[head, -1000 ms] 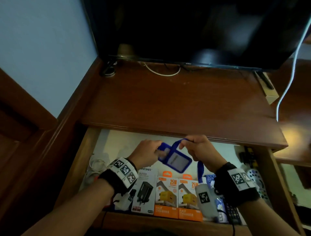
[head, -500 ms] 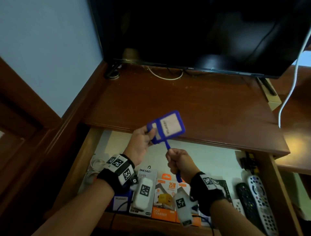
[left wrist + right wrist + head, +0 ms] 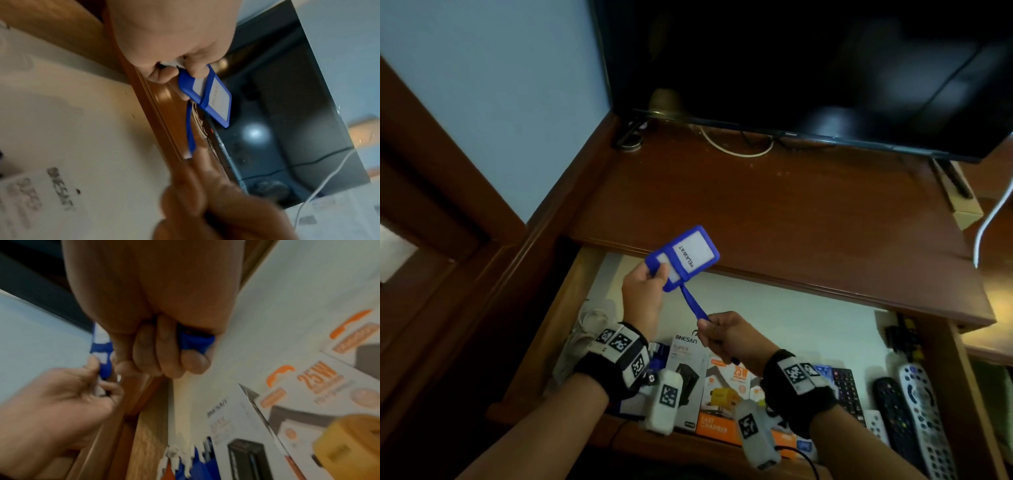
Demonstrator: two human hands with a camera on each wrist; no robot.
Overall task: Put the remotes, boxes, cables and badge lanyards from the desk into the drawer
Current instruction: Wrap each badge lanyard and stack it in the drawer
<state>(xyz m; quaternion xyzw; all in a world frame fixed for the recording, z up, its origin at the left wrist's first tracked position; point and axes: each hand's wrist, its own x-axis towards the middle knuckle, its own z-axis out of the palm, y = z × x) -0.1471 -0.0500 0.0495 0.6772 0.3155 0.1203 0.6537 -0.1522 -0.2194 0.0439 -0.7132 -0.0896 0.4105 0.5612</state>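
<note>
A blue badge holder (image 3: 683,257) with a white card is raised above the open drawer (image 3: 774,315), pinched at its lower corner by my left hand (image 3: 643,284). Its blue lanyard (image 3: 693,306) runs down taut into my right hand (image 3: 722,332), whose fingers are curled round the strap. The left wrist view shows the badge holder (image 3: 207,94) between thumb and fingers, with the lanyard (image 3: 190,128) hanging. In the right wrist view the blue strap (image 3: 195,341) is bunched inside the fist. Charger boxes (image 3: 719,394) and remotes (image 3: 914,404) lie in the drawer's front.
A dark TV (image 3: 808,68) stands at the back of the brown desk (image 3: 774,212), with a white cable (image 3: 736,149) under it. Another white cable (image 3: 993,212) hangs at the right. White cables (image 3: 589,325) lie in the drawer's left corner.
Both hands lifted the badge out of the drawer. The left hand raised the holder above the desk edge while the right hand slid down and gathered the strap.
</note>
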